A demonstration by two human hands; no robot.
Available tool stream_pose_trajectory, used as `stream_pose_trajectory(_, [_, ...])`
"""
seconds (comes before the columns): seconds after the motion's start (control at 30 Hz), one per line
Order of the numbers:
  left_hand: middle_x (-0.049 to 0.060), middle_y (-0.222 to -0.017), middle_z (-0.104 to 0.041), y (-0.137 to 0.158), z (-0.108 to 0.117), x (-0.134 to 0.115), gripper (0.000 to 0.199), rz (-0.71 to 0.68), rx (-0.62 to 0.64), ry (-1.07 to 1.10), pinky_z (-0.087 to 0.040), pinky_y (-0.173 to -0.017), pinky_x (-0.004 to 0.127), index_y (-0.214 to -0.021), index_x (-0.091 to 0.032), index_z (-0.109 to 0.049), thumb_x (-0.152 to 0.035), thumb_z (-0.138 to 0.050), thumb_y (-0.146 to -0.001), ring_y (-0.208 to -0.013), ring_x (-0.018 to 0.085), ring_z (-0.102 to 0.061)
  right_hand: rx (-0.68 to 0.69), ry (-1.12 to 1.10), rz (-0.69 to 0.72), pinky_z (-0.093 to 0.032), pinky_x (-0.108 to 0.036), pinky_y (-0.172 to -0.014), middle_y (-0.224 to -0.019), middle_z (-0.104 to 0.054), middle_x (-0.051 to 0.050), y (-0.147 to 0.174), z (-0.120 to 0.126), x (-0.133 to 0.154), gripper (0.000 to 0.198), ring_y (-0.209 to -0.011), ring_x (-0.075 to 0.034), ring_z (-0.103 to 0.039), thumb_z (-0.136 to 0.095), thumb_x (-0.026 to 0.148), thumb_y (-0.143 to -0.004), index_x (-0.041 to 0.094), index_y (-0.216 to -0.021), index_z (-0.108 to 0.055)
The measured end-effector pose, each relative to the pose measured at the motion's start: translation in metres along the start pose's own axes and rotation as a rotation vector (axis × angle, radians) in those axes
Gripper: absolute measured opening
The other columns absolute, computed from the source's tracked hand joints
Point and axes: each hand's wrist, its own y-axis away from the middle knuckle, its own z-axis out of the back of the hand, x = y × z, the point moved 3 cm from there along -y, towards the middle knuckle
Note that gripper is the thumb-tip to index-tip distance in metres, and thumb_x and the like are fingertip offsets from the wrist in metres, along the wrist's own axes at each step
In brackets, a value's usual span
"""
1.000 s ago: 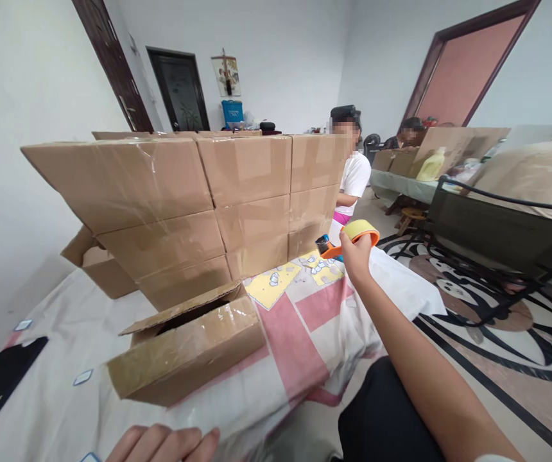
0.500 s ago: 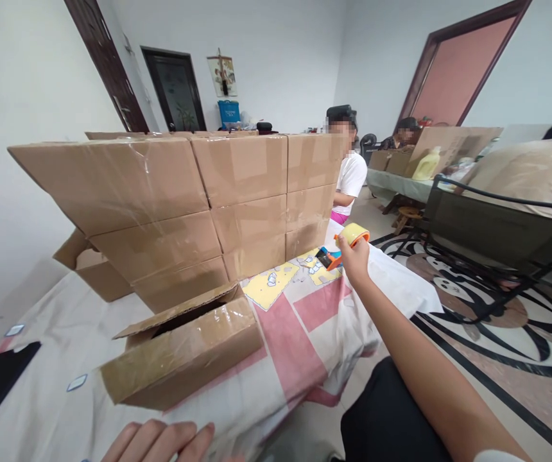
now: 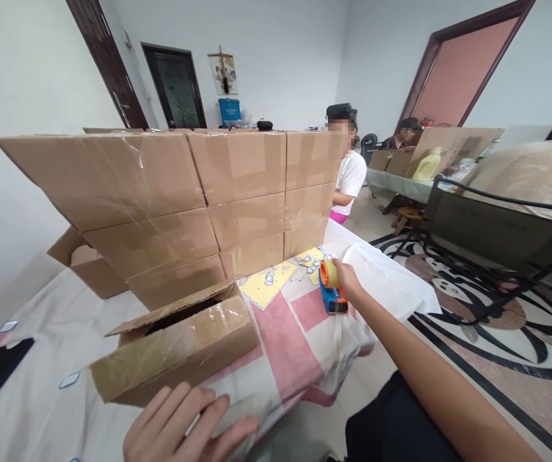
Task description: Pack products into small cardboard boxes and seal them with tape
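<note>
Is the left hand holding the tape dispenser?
No, the right hand holds the tape dispenser, while the left hand is near the open carton.

You read no legible text here; the pale marking on the distant blue container (image 3: 229,110) is too small to decipher.

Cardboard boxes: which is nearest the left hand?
The partly open box in front of the stack, just beyond the left hand; the stack and the leftmost box sit farther back.
</note>
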Motion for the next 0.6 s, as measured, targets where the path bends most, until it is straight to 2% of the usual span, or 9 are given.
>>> stream_pose_trajectory(0.13, [0.001, -0.067, -0.065, -0.003, -0.008, 0.001, 0.022, 0.081, -0.009, 0.067, -0.042, -0.06, 0.028, -0.078, -0.018, -0.069, -0.036, -0.082, -0.079, -0.06, 0.013, -0.057, -0.127, 0.12, 0.181, -0.049, -0.04, -0.082, -0.08, -0.06, -0.002, 0.012, 0.012, 0.022, 0.03, -0.086, -0.023, -0.059, -0.067, 0.047, -0.074, 0.023, -0.081, -0.05])
stream_pose_trajectory(0.2, [0.001, -0.069, -0.064, -0.005, -0.009, 0.004, 0.018, 0.177, -0.016, 0.141, -0.045, -0.06, 0.025, -0.075, -0.018, -0.069, -0.032, -0.079, -0.083, -0.061, 0.012, -0.059, -0.065, 0.187, 0.427, -0.046, -0.041, -0.091, -0.094, -0.061, -0.005, 0.029, 0.011, 0.047, 0.029, -0.095, -0.024, -0.057, -0.07, 0.041, -0.074, 0.023, -0.088, -0.052])
stream_pose_trajectory(0.27, [0.0, -0.068, -0.063, -0.008, -0.012, 0.007, 0.019, 0.319, 0.041, 0.249, -0.046, -0.058, 0.021, -0.071, -0.019, -0.068, -0.029, -0.073, -0.087, -0.059, 0.01, -0.059, 0.178, 0.274, 0.82, -0.045, -0.043, -0.093, -0.105, -0.063, -0.009, 0.062, 0.001, 0.075, 0.032, -0.1, -0.026, -0.058, -0.07, 0.038, -0.077, 0.023, -0.101, -0.056])
stream_pose_trajectory(0.33, [-0.001, -0.064, -0.059, -0.011, -0.015, 0.009, 0.027, 0.483, 0.125, 0.348, -0.044, -0.052, 0.019, -0.065, -0.019, -0.067, -0.03, -0.066, -0.09, -0.054, 0.009, -0.055, 0.51, 0.355, 1.229, -0.044, -0.045, -0.094, -0.115, -0.065, -0.013, 0.109, -0.016, 0.096, 0.046, -0.104, -0.028, -0.06, -0.07, 0.043, -0.081, 0.022, -0.119, -0.055])
stream_pose_trajectory(0.4, [-0.002, -0.06, -0.056, -0.012, -0.017, 0.01, 0.033, 0.607, 0.177, 0.413, -0.039, -0.048, 0.019, -0.062, -0.019, -0.067, -0.032, -0.062, -0.092, -0.05, 0.008, -0.05, 0.727, 0.374, 1.493, -0.043, -0.047, -0.094, -0.12, -0.067, -0.015, 0.157, -0.031, 0.108, 0.064, -0.106, -0.03, -0.062, -0.071, 0.055, -0.081, 0.021, -0.131, -0.051])
stream_pose_trajectory(0.43, [-0.002, -0.06, -0.056, -0.012, -0.017, 0.01, 0.033, 0.653, 0.18, 0.429, -0.038, -0.047, 0.02, -0.062, -0.019, -0.068, -0.032, -0.062, -0.092, -0.05, 0.008, -0.049, 0.752, 0.345, 1.577, -0.044, -0.046, -0.091, -0.12, -0.068, -0.016, 0.178, -0.037, 0.113, 0.067, -0.106, -0.029, -0.063, -0.07, 0.057, -0.082, 0.019, -0.134, -0.049])
stream_pose_trajectory(0.5, [-0.002, -0.06, -0.055, -0.012, -0.016, 0.011, 0.032, 0.715, 0.162, 0.447, -0.037, -0.048, 0.02, -0.062, -0.018, -0.068, -0.033, -0.064, -0.09, -0.052, 0.008, -0.047, 0.702, 0.225, 1.685, -0.046, -0.043, -0.084, -0.115, -0.071, -0.016, 0.211, -0.047, 0.121, 0.064, -0.101, -0.027, -0.065, -0.07, 0.052, -0.085, 0.017, -0.134, -0.048])
stream_pose_trajectory(0.6, [-0.002, -0.06, -0.053, -0.012, -0.015, 0.012, 0.031, 0.738, 0.132, 0.468, -0.036, -0.049, 0.02, -0.06, -0.018, -0.067, -0.033, -0.066, -0.088, -0.052, 0.008, -0.045, 0.593, 0.015, 1.751, -0.048, -0.038, -0.073, -0.098, -0.074, -0.011, 0.238, -0.054, 0.131, 0.041, -0.088, -0.023, -0.067, -0.072, 0.037, -0.087, 0.02, -0.121, -0.057])
